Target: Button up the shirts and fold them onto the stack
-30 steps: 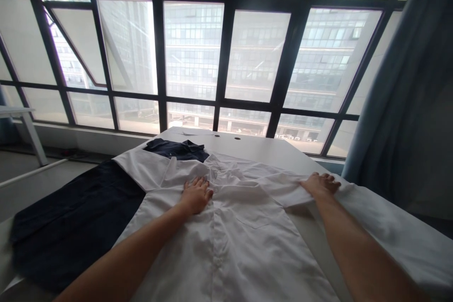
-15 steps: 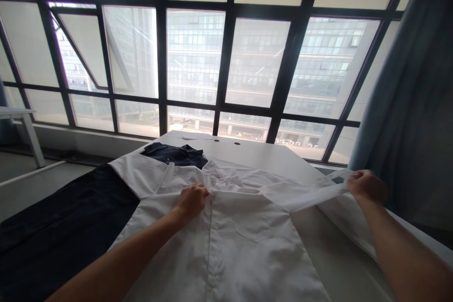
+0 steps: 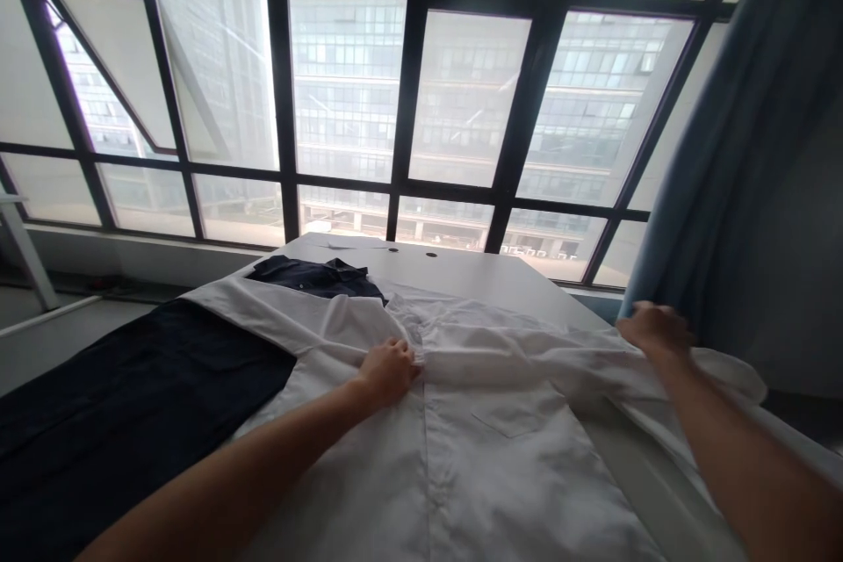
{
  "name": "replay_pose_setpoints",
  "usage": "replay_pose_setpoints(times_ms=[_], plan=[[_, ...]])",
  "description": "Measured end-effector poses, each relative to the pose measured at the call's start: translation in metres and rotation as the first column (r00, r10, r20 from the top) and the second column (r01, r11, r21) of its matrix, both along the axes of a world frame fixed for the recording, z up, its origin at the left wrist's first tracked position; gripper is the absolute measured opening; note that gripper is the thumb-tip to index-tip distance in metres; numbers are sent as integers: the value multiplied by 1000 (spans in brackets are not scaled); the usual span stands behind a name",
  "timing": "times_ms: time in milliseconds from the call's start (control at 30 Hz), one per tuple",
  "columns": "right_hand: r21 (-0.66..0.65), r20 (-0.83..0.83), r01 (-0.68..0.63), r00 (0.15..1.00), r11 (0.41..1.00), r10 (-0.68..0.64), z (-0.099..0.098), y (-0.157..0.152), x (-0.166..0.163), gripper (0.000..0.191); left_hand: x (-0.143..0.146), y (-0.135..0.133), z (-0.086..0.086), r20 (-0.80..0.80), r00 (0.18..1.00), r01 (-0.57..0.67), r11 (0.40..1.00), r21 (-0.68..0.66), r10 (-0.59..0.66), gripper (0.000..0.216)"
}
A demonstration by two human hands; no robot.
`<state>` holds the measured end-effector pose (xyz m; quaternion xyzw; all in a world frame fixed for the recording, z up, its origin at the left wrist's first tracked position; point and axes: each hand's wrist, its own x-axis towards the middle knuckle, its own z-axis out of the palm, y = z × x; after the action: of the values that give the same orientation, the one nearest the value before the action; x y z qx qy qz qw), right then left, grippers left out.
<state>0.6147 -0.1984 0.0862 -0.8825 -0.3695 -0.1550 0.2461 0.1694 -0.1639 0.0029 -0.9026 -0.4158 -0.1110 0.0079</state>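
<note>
A white button-up shirt (image 3: 487, 457) lies front up with a chest pocket, its body reaching toward me. My left hand (image 3: 390, 371) is closed on the shirt's front placket just below the collar. Out to the right, my right hand (image 3: 655, 329) is closed at the upper edge of the shirt's sleeve; its fingers are slightly blurred. Past that hand, the sleeve's rounded end (image 3: 738, 373) spreads out. On the left, the other sleeve (image 3: 256, 316) lies across dark navy cloth (image 3: 151, 404).
A dark navy shirt (image 3: 316, 277) with a collar lies behind the white one. The white table (image 3: 474, 268) runs back toward a large black-framed window (image 3: 403, 105). A blue-grey curtain (image 3: 711, 193) hangs at right. Another table's leg (image 3: 30, 259) stands at left.
My left hand has pulled the shirt front a little to the right. The right hand has come slightly inward, and the sleeve that was stretched taut in the air now hangs lower and looser.
</note>
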Motion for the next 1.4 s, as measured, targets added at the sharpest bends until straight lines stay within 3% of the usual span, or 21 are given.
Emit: replay_pose_setpoints(times_ms=[67, 133, 200, 267, 400, 500, 700, 833, 967, 1100, 1167, 1267, 1400], plan=[[-66, -8, -157, 988, 985, 157, -6, 29, -47, 46, -3, 8, 3, -27, 1000, -16, 1000, -6, 16, 31], [-121, -21, -337, 941, 934, 337, -15, 56, -97, 32, -5, 18, 10, -22, 998, -52, 998, -39, 51, 41], [-207, -36, -581, 808, 787, 588, -28, 77, -148, 29, -5, 32, 16, 13, 994, -107, 991, -82, 108, 53], [-258, -52, -674, 725, 692, 687, -42, 91, -194, 29, -1, 48, 21, 43, 985, -166, 983, -79, 169, 54], [-290, -68, -725, 666, 624, 743, -67, 102, -252, 31, 11, 82, 19, 44, 981, -191, 981, 32, 189, 30], [-304, -65, -750, 632, 587, 773, -84, 105, -262, 36, 18, 106, 14, 40, 991, -128, 988, 89, 125, 36], [-214, -39, -746, 652, 631, 757, -102, 106, -256, 36, 25, 152, 9, -50, 999, -16, 994, 107, 21, 58], [-167, -40, -744, 660, 646, 750, -105, 108, -255, 42, 27, 166, 8, -63, 998, 38, 992, 121, -30, 45], [-114, -19, -737, 672, 666, 741, -104, 106, -257, 56, 20, 161, 8, 60, 998, 5, 979, 204, -17, 21], [-64, 105, -762, 638, 645, 763, -96, 97, -264, 70, 2, 142, 6, 174, 981, 24, 950, 311, -82, 19], [-69, 154, -793, 590, 605, 792, -92, 93, -270, 63, -8, 133, 3, 221, 961, 76, 931, 357, -163, 18], [-155, 160, -832, 512, 534, 844, -88, 88, -278, 36, -19, 123, -6, 319, 924, 96, 934, 344, -213, 17], [-227, 160, -848, 452, 478, 878, -87, 84, -284, 30, -25, 119, -16, 559, 825, -24, 983, 184, -84, 20]])
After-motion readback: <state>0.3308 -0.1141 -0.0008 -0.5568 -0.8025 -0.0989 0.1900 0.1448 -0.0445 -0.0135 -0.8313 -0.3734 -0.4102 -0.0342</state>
